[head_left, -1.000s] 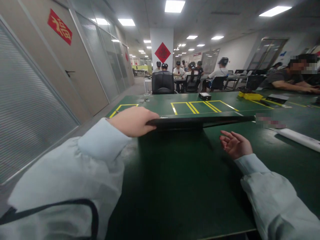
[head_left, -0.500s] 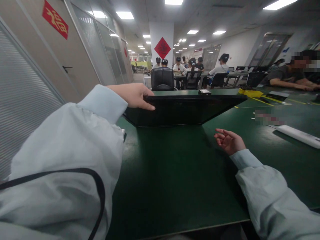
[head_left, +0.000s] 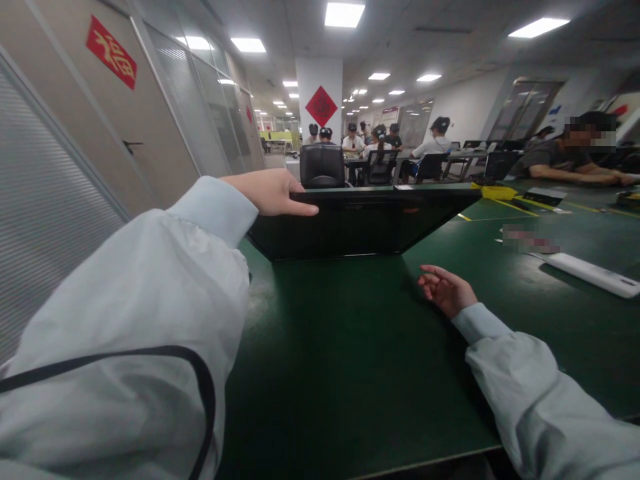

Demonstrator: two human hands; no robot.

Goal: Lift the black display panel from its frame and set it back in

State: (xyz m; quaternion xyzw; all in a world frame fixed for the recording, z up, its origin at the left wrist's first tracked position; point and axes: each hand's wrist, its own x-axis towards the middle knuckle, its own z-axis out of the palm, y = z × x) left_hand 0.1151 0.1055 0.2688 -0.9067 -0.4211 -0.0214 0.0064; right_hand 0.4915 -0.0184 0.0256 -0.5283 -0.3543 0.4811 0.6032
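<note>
A black flat screen, seemingly a monitor, stands on its lower edge on the green table, its upper edge tipped toward me. My left hand grips the upper left edge, thumb on the dark face and fingers hidden behind. Off the screen's lower right corner, apart from it, hovers my right hand. Its fingers are loosely bent and hold nothing. What lies behind the screen is mostly hidden.
A long white device lies on the table to the right. Farther back are a yellow object and yellow tape lines. A person leans on the table at far right. A black chair stands beyond the screen.
The camera view has shifted slightly. My left thumb lies straighter along the screen's top edge, and a small box behind the screen is now mostly hidden. My right hand stays apart from it.
</note>
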